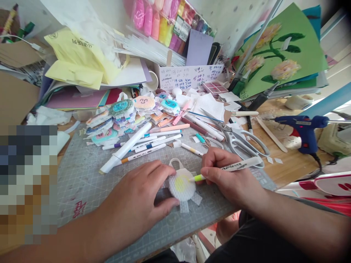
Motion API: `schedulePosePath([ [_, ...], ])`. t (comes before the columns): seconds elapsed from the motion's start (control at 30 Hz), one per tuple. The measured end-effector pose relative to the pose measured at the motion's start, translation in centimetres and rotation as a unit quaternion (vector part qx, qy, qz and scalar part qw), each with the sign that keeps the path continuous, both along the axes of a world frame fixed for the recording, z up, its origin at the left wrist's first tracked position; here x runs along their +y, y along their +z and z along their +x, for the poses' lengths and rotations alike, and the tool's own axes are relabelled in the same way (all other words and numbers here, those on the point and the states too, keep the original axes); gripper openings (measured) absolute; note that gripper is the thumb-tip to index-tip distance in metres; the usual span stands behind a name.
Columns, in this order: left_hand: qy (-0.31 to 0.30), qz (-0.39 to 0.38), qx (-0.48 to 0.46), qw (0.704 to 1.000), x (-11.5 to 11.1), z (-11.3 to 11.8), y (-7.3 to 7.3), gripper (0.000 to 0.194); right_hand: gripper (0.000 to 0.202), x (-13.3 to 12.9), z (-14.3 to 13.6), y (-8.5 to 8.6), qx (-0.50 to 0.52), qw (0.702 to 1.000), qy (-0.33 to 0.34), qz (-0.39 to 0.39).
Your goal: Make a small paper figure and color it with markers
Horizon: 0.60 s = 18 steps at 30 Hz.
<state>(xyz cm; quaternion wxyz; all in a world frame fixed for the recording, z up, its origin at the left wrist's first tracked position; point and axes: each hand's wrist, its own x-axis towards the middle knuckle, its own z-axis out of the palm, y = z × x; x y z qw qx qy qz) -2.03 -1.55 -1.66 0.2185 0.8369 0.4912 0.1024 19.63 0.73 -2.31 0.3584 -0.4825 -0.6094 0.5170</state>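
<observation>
A small round white textured piece (186,188) with a loop at its top and tabs at its lower edge lies on the grey cutting mat (90,179). Yellow colouring covers its middle. My left hand (142,191) grips the piece at its left side, thumb below and fingers above. A yellow-green marker (238,166) is pinched in my right hand (225,175), its tip touching or very close to the right part of the yellow area. Several capped markers (148,151) lie just beyond my hands.
Stacked coloured textured pieces (122,109) stand at the back left. Silver scissors (236,140) lie beyond my right hand. A blue glue gun (304,128) is at the right, with a wooden stick (271,135) beside it. A white box with handwriting (181,78) stands behind.
</observation>
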Motion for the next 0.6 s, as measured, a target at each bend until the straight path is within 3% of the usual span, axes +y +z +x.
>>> schedulePosePath([
  [0.6,0.000,0.017,-0.021,1.000,0.0,-0.1,-0.2,0.029,0.020,-0.7,-0.5,1.1,-0.009,0.997,0.065,-0.034],
])
